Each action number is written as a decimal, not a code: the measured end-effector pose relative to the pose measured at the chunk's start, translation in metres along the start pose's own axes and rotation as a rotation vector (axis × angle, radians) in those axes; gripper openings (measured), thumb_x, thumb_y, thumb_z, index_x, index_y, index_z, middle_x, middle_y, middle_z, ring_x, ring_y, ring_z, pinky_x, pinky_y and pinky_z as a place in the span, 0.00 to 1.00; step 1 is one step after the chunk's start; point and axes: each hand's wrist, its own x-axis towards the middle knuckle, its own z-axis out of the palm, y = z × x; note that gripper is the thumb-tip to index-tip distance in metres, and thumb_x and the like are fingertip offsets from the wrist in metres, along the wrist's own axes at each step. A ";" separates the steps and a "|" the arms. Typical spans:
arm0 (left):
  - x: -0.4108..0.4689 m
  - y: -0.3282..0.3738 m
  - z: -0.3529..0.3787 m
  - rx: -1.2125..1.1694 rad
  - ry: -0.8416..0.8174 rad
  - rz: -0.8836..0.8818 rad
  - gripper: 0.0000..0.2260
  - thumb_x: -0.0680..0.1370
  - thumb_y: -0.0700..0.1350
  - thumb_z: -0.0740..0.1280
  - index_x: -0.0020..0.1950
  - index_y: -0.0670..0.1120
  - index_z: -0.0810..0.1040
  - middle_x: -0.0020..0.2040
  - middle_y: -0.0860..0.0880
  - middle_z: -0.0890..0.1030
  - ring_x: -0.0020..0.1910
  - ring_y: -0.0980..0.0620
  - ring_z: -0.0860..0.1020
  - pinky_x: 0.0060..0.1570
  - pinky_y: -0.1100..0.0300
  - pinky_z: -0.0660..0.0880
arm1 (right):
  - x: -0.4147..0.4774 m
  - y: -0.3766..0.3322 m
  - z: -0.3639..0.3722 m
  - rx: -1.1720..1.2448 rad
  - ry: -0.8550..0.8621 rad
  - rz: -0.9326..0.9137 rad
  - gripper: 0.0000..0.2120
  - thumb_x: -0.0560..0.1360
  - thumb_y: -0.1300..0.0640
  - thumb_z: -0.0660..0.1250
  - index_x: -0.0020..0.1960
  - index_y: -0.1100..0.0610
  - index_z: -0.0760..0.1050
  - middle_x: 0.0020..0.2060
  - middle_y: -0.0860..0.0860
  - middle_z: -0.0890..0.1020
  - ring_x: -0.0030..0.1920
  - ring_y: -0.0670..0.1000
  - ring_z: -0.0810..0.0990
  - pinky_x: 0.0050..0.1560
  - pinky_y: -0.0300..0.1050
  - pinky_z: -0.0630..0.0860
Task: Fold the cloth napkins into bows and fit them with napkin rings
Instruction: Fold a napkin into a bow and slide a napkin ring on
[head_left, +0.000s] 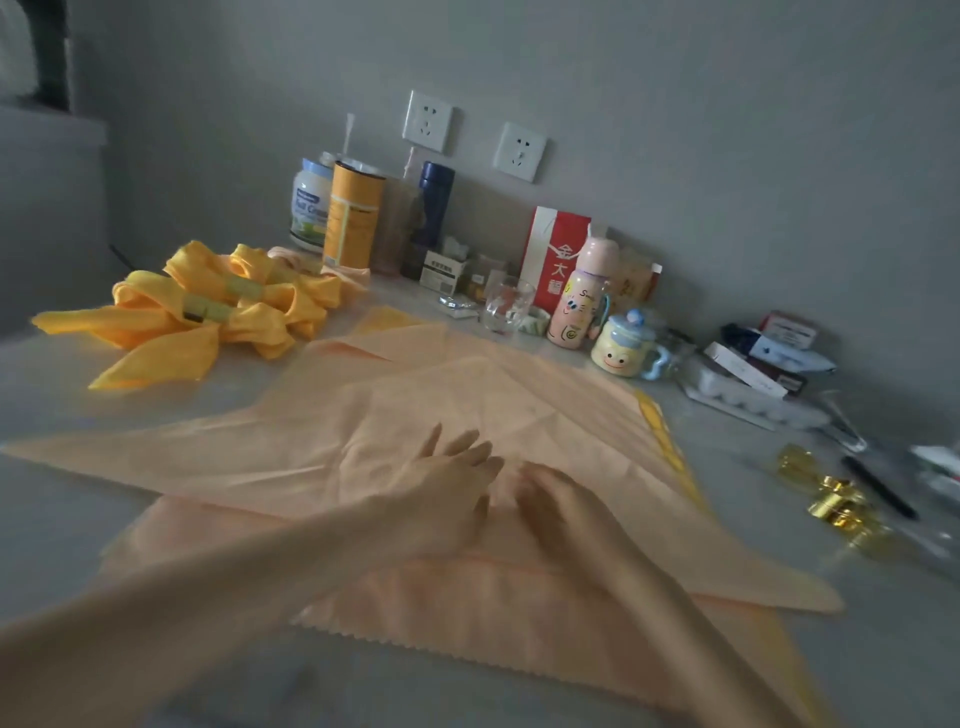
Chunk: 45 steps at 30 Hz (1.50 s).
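The whole view is soft with blur, and my right hand (550, 504) is the worst of it: it lies on the cloth as a smear, so I cannot tell whether its fingers are flat or curled. My left hand (452, 483) reads better. Its fingers (467, 447) are stretched out straight and released, pressing flat on the peach napkin (415, 405), just beside the right hand. Both forearms run out of the picture at the bottom.

The peach napkin is spread wide across the middle of the desk (67, 499), its points reaching far left and lower right. Under it lies a second cloth (467, 613) with a zigzag-cut near edge. Strips of a yellow napkin (667, 447) peek out along the right side, mostly covered.

There is bare desk to the near left and along the near edge. At far left the finished yellow bows (208, 312) sit in a heap, banded at their middles. To the right, apart from the cloth, the gold napkin rings (836, 499) lie blurred beside a black pen (878, 486).

Along the wall stands a crowded row: a white jar (310, 202), an orange canister (353, 218), a dark blue flask (434, 208), a red bag (553, 249), a glass (506, 306), a pink bottle (579, 301) and a duck mug (621, 345). Beyond them are small boxes I cannot make out.
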 end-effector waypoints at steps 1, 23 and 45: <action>0.004 0.005 0.005 0.013 -0.037 0.007 0.23 0.82 0.52 0.50 0.77 0.49 0.52 0.78 0.51 0.50 0.76 0.54 0.44 0.72 0.47 0.36 | -0.003 0.005 0.001 -0.027 -0.011 0.007 0.20 0.81 0.52 0.56 0.72 0.56 0.65 0.71 0.50 0.67 0.71 0.47 0.64 0.64 0.28 0.54; 0.006 0.003 0.020 -0.009 -0.140 -0.033 0.65 0.43 0.79 0.23 0.77 0.53 0.44 0.77 0.55 0.41 0.76 0.55 0.40 0.71 0.39 0.37 | -0.111 0.141 -0.096 -0.320 -0.194 0.608 0.64 0.50 0.15 0.35 0.76 0.51 0.38 0.76 0.47 0.40 0.75 0.48 0.38 0.73 0.43 0.39; 0.053 -0.085 -0.038 -0.125 0.069 -0.232 0.16 0.81 0.48 0.58 0.68 0.50 0.70 0.69 0.49 0.70 0.68 0.48 0.68 0.65 0.58 0.65 | 0.073 0.031 -0.025 0.013 0.148 0.244 0.17 0.78 0.67 0.54 0.64 0.61 0.72 0.64 0.55 0.75 0.65 0.53 0.72 0.59 0.36 0.64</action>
